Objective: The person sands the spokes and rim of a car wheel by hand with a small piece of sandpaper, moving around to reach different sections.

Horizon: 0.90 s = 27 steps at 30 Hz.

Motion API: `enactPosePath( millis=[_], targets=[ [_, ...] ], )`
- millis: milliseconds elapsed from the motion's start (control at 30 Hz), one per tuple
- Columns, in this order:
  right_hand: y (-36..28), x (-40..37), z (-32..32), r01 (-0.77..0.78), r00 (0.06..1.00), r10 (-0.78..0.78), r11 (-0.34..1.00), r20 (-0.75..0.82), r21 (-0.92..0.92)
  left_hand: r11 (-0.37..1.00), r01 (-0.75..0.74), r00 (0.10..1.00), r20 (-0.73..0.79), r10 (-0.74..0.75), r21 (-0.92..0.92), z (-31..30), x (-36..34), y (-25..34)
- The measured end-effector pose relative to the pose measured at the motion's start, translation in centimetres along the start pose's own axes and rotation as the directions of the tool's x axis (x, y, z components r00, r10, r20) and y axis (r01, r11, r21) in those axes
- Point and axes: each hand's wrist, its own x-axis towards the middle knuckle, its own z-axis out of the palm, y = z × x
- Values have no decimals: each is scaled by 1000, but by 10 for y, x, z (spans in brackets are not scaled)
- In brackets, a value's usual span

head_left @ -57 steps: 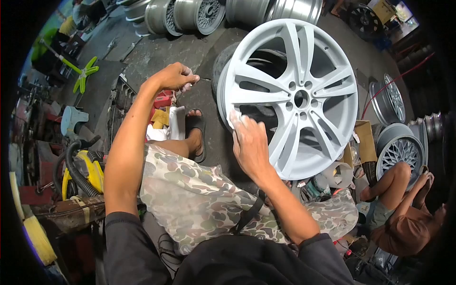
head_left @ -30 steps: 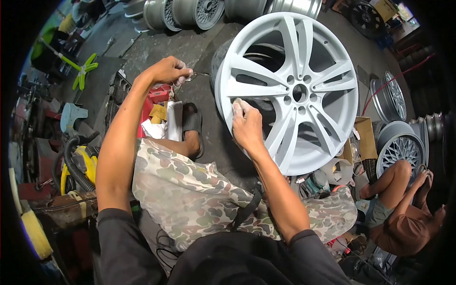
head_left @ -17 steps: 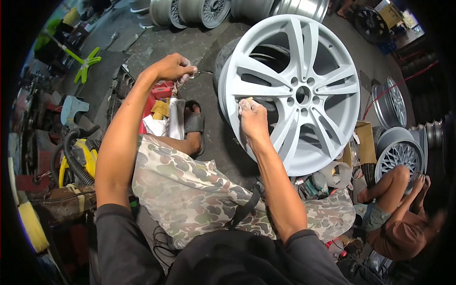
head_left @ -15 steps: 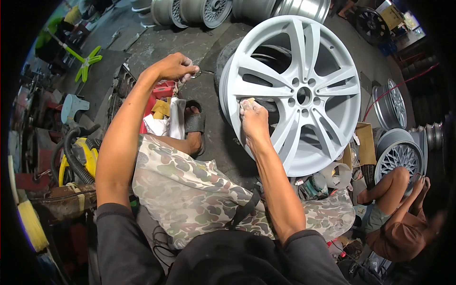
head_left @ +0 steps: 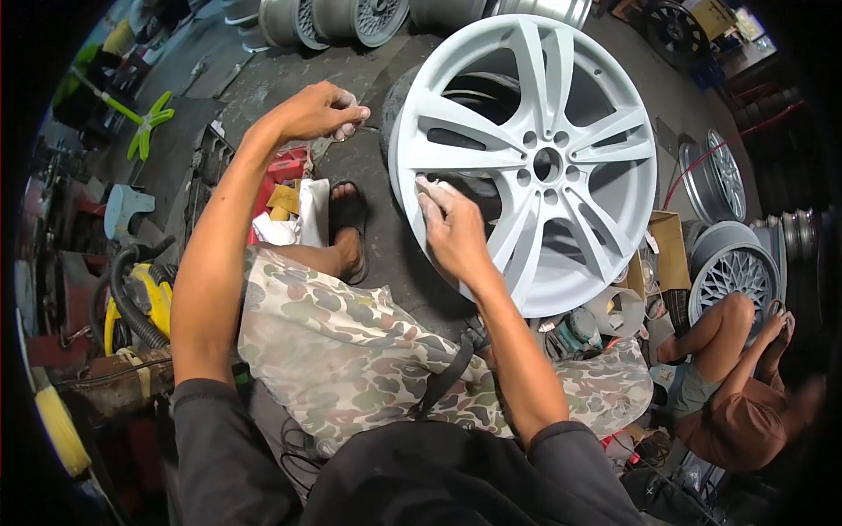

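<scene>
A large grey-white alloy wheel rim (head_left: 548, 112) with paired spokes stands tilted in front of me, face toward me. At its left edge, my right hand (head_left: 453, 230) presses its fingertips against the rim beside a spoke. The fingers are closed round a small tan piece, by its look sandpaper, mostly hidden now. My left hand (head_left: 329, 112) hangs in the air left of the wheel, apart from it. Its dusty fingers are curled together; whatever they may hold is hidden.
Behind the wheel lies a dark tyre (head_left: 399, 101). More rims (head_left: 732, 272) stand at right, near a crouching person (head_left: 732, 412). A cardboard box (head_left: 668, 250) sits by the wheel. Left are a red box (head_left: 285, 164), a yellow machine (head_left: 153, 298) and a blue stool (head_left: 129, 210).
My right hand has shifted slightly left and down along the rim, and its fingers have turned. The whole view has moved a little; my left hand stays raised.
</scene>
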Motion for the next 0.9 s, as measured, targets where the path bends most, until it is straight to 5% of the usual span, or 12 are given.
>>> enactPosePath(
  millis=[100, 167, 200, 300, 367, 533, 667, 733, 800, 900],
  targets=[
    [13, -15, -5, 133, 991, -134, 989, -13, -56, 1000, -13, 1000, -18, 13, 0, 3, -5, 7],
    [17, -36, -20, 54, 978, -17, 983, 206, -174, 999, -23, 1000, -7, 23, 24, -2, -7, 9],
    [17, -40, -20, -6, 976, 23, 997, 217, -78, 998, -26, 1000, 1, 26, 54, -4, -8, 6],
    [23, -28, -4, 135, 990, -126, 980, 68, -145, 998, -35, 999, -7, 35, 55, -4, -2, -12],
    [22, -4, 1, 138, 990, -138, 990, 30, -9, 999, -30, 1000, 0, 30, 26, 0, -2, -14],
    [18, -32, -8, 143, 987, -124, 969, 102, -203, 999, 1, 1000, -11, -2, -36, 1, -7, -4],
    [13, -19, 1, 34, 999, -27, 981, 38, -191, 999, 7, 1000, 22, -6, -31, 1, -1, -12],
    [21, -3, 9, -2, 999, 1, 1000, -49, -21, 1000, 8, 999, 51, -8, -5, 2, -2, -11],
    [20, -13, 3, 62, 994, -68, 995, -90, -73, 998, 46, 999, -8, -46, -39, 4, -7, -7],
    [11, -32, -14, -122, 985, 124, 992, 118, -22, 998, 17, 1000, 3, -17, -52, -4, -4, -13]
  ],
)
